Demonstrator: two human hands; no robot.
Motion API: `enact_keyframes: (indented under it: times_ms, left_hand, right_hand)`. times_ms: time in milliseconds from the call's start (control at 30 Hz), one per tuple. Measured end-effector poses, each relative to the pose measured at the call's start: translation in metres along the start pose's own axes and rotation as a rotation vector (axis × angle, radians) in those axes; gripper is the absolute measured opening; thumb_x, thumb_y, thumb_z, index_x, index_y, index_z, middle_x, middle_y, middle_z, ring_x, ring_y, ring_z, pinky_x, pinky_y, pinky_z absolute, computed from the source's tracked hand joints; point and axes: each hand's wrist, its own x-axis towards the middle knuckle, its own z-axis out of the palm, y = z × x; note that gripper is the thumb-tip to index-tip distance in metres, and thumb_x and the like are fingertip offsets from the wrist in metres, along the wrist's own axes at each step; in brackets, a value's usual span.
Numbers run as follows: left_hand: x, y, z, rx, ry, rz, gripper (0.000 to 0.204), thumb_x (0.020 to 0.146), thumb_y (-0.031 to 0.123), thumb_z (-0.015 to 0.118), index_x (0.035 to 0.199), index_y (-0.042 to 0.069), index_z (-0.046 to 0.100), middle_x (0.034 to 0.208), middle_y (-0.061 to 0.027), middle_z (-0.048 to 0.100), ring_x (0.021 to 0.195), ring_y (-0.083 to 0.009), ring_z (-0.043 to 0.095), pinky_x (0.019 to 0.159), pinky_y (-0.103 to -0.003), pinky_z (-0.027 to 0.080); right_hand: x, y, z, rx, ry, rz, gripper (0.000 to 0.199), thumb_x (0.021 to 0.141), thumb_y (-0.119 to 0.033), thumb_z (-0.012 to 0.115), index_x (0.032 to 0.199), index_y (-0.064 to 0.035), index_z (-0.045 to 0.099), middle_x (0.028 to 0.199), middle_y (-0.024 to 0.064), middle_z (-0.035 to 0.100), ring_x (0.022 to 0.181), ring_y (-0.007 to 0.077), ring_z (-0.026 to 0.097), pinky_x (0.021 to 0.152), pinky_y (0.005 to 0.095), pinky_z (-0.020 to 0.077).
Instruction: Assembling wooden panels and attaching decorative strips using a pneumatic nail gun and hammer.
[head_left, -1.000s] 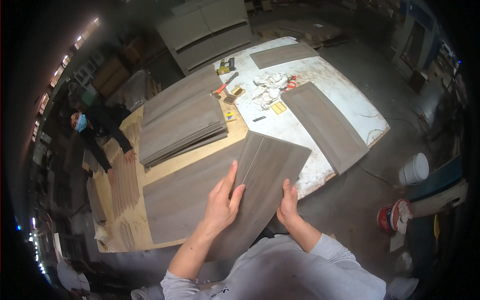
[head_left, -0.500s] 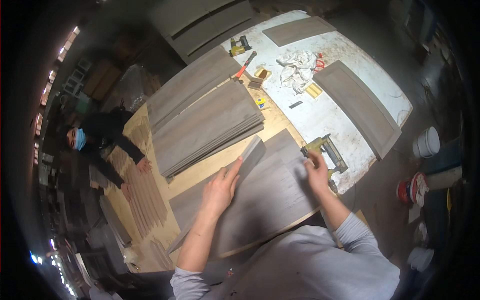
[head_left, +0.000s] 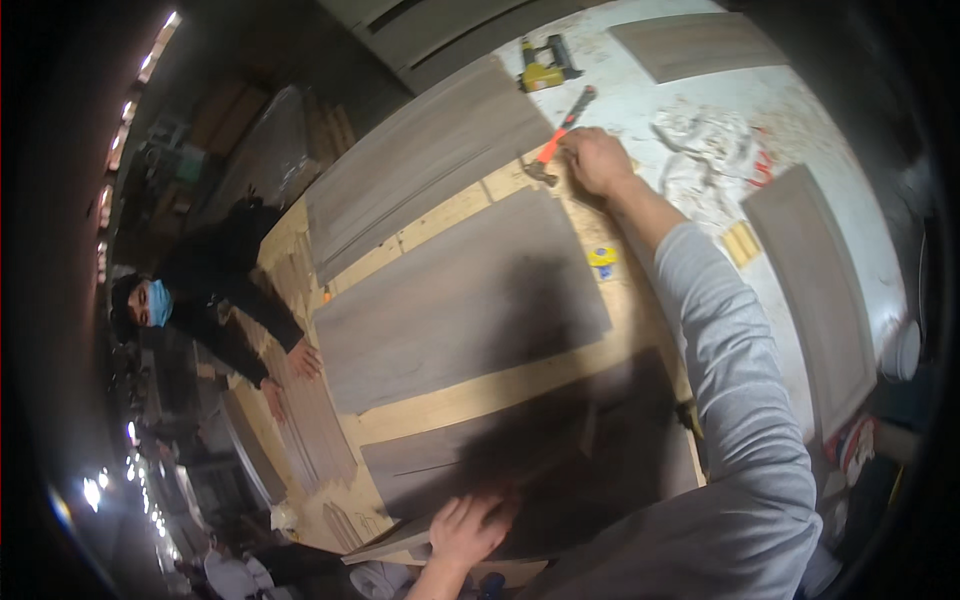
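My right hand reaches far across the workbench, fingers curled, right beside the head of an orange-handled hammer; whether it grips the hammer is unclear. At the bench's near edge my left hand lies flat with fingers spread on a grey wood panel. Another large grey panel lies in the middle of the plywood bench top, under my right arm.
A stack of grey panels lies at the far side, with a yellow nail gun beyond it. White rags and two more panels lie on the white table. A masked person in black leans on narrow strips at left.
The panel I held in both hands now lies on the bench. My right hand has left it and stretched out to the hammer. My left hand stays on the near panel.
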Motion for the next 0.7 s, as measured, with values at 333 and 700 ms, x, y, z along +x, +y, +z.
enact_keyframes:
  times_ms: [333, 700]
  left_hand:
    - [0.001, -0.008, 0.002, 0.131, -0.084, 0.107, 0.042, 0.085, 0.022, 0.079, 0.122, 0.036, 0.066, 0.11, 0.0076, 0.072, 0.069, -0.0062, 0.064, 0.057, -0.021, 0.046]
    - [0.021, -0.001, 0.003, -0.076, 0.142, -0.071, 0.028, 0.084, 0.012, 0.077, 0.113, 0.015, 0.075, 0.109, -0.0086, 0.074, 0.082, -0.0257, 0.07, 0.066, -0.037, 0.054]
  right_hand:
    - [0.062, 0.014, 0.011, -0.42, -0.166, -0.305, 0.026, 0.095, -0.02, 0.061, 0.121, -0.0203, 0.067, 0.124, 0.002, 0.066, 0.125, 0.0234, 0.058, 0.109, 0.0522, 0.0417]
    - [-0.232, -0.04, -0.191, 0.644, -0.126, 0.028, 0.038, 0.108, -0.04, 0.05, 0.122, -0.006, 0.06, 0.089, 0.0024, 0.059, 0.078, 0.0134, 0.054, 0.073, 0.0325, 0.0476]
